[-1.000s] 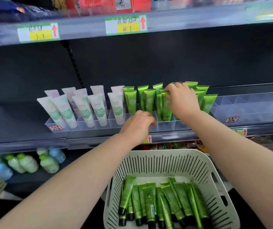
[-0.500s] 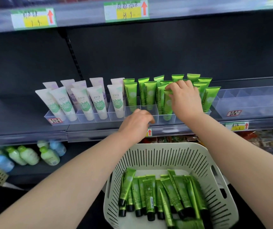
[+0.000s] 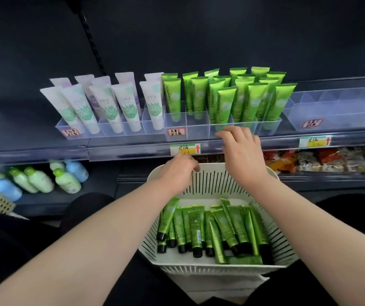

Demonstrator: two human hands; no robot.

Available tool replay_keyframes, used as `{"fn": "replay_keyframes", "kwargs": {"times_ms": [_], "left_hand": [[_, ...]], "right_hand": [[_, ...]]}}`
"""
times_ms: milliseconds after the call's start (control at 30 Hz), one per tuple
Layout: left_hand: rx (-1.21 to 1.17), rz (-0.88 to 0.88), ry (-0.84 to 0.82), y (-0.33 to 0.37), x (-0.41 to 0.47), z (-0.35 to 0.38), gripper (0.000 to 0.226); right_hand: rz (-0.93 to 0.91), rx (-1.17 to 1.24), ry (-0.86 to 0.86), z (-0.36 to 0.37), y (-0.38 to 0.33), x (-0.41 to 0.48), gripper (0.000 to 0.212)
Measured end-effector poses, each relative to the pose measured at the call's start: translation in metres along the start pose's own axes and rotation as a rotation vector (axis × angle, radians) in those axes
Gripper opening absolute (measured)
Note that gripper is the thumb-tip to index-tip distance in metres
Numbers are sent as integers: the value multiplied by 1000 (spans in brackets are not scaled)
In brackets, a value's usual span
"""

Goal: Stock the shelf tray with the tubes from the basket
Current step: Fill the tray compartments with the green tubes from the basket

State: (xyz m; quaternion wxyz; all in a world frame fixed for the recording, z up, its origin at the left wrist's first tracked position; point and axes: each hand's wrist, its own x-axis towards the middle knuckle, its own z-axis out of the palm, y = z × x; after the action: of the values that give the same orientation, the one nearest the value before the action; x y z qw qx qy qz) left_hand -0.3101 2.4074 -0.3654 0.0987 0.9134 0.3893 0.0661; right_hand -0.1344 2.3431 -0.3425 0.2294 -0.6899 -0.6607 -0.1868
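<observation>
- My right hand hangs empty, fingers loose; left hand curls at the basket rim — grip unclear.
- I'd lift one tube, seat it cap-down in the tray.

Open front compartments of the shelf tray, upright green tubes packed close behind them.

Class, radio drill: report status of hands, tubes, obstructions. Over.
Right hand open, empty, before the shelf tray. Left hand at basket rim, grip unclear. Green tubes lie in basket. Nothing blocking.
</observation>
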Motion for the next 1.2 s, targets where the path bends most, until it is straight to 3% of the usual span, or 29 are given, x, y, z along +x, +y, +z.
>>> {"fn": "replay_keyframes", "kwargs": {"times_ms": [467,700,933,1067,1200], "left_hand": [[-151,-147,-193,-9,-40,93,33],[-240,-202,-253,-13,-45,120,32],[-279,-240,-237,-23,-49,131,38],[-286,-243,-239,-23,-47,133,41],[-272,-220,-275,-19,-47,132,41]], "right_hand": [[89,-21,-620,76,9,-115,57],[57,-35,-937,110,13,-118,54],[-13,3,-1212,135,12,-120,74],[14,3,-1201,138,15,-117,73],[29,15,-1092,133,24,-105,50]]}}
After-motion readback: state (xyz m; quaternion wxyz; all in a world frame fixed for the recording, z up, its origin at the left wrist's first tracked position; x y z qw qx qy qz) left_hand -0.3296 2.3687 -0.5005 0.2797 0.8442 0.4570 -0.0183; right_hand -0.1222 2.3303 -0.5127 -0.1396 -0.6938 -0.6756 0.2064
